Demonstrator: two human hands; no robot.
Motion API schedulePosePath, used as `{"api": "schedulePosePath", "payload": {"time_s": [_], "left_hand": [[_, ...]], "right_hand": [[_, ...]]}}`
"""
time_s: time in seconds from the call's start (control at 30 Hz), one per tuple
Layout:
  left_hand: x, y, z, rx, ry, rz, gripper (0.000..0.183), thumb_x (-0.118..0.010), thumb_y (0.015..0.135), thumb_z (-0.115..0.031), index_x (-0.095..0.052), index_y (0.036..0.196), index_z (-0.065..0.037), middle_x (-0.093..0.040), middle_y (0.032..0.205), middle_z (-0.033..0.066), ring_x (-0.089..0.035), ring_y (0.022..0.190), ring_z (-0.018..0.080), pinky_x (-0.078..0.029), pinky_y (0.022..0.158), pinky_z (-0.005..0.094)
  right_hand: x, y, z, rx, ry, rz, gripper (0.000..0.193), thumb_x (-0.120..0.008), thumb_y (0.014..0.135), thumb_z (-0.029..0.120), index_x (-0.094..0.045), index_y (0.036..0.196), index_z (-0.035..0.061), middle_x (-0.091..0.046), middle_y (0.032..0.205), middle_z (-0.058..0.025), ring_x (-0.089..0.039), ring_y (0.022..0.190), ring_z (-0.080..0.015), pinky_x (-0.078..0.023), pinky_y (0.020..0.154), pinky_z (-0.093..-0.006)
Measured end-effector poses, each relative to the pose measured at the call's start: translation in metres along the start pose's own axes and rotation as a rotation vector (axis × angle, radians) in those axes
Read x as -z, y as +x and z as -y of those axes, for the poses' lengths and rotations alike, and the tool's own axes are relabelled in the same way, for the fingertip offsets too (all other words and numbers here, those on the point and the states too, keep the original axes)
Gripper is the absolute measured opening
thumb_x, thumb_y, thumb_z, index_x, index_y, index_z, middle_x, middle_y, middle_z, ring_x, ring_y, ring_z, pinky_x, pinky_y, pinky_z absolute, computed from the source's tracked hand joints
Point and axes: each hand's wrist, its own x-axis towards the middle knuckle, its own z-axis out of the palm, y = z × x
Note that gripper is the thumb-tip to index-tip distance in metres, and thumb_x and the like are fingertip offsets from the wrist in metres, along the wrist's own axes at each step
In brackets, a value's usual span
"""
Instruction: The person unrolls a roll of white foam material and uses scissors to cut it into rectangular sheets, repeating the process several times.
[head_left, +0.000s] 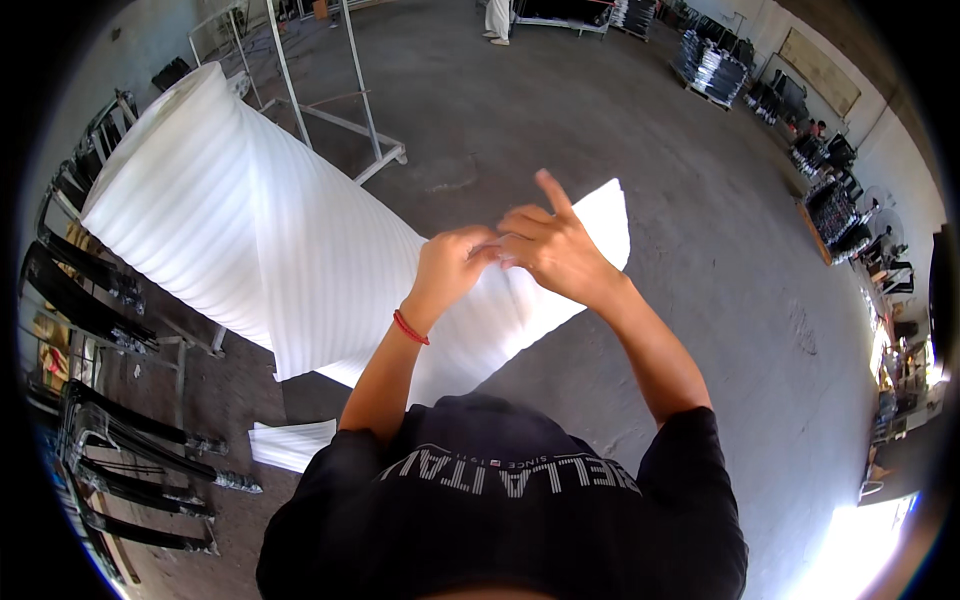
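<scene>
A large roll of white ribbed foam sheet (330, 230) lies slantwise before me, its thick end at the far left. A pointed corner of the foam sticks out past my hands on the right. My left hand (450, 262), with a red cord bracelet (410, 328) at the wrist, has its fingers closed in a pinch over the foam. Meeting it fingertip to fingertip is my right hand (550, 245), its index finger raised and its other fingers curled. Slight blur and the fingers themselves hide what, if anything, is between them.
Metal racks with black curved parts (140, 420) line the left side. A pale metal frame (370, 130) stands beyond the roll. A loose foam piece (290, 445) lies at lower left. Wrapped stacks (715, 70) sit by the far right wall. A person's legs (498, 20) show at the back.
</scene>
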Motion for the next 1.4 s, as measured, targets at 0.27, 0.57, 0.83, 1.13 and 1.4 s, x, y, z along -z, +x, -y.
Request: {"api": "schedulePosePath", "payload": {"time_s": [0.27,0.57,0.83,1.13,1.4], "left_hand": [[0.004,-0.01,-0.006,-0.036,-0.037,-0.01,0.007,-0.05,0.077,-0.004,-0.057,0.079,-0.003,-0.052,0.061,0.0107,-0.049,0.053,0.0211,-0.038,0.049,0.0287],[0.006,0.006,0.026,0.131,-0.496,-0.009,0.015,-0.05,0.08,-0.006,-0.05,0.066,-0.002,-0.044,0.056,-0.001,-0.04,0.054,0.0061,-0.032,0.05,0.022],[0.138,0.071,0.122,-0.03,-0.122,-0.537,0.016,-0.052,0.083,-0.011,-0.055,0.069,-0.004,-0.045,0.06,-0.0058,-0.04,0.058,0.0039,-0.034,0.052,0.0206],[0.137,0.071,0.105,0.023,0.38,-0.436,0.017,-0.053,0.083,-0.025,-0.06,0.088,-0.01,-0.059,0.069,0.0099,-0.056,0.062,0.0263,-0.042,0.056,0.0339],[-0.002,0.053,0.034,-0.109,0.241,-0.004,0.016,-0.053,0.083,-0.022,-0.06,0.085,-0.008,-0.06,0.077,0.0101,-0.057,0.071,0.0303,-0.044,0.061,0.0338]], "right_hand": [[-0.011,0.003,0.004,-0.057,0.189,-0.021,0.011,-0.062,0.071,0.011,-0.054,0.068,0.0047,-0.051,0.062,-0.0073,-0.052,0.062,-0.0218,-0.041,0.061,-0.0332],[-0.017,-0.012,0.019,0.136,0.068,-0.147,0.008,-0.061,0.061,0.007,-0.053,0.064,0.0066,-0.047,0.063,-0.0042,-0.046,0.063,-0.0181,-0.035,0.061,-0.0297],[-0.125,-0.269,0.028,-0.112,0.163,1.118,0.011,-0.055,0.077,0.026,-0.062,0.075,0.0167,-0.06,0.084,0.0004,-0.052,0.094,-0.0165,-0.023,0.098,-0.0399],[-0.093,-0.368,-0.021,-0.925,0.232,1.106,0.026,-0.045,0.084,0.028,-0.059,0.097,0.0097,-0.056,0.105,-0.0137,-0.05,0.102,-0.031,-0.039,0.086,-0.0394],[0.019,-0.078,-0.001,-0.421,0.269,0.429,0.009,-0.053,0.079,0.005,-0.055,0.088,0.0055,-0.054,0.094,-0.0142,-0.05,0.093,-0.0281,-0.038,0.078,-0.0363]]}}
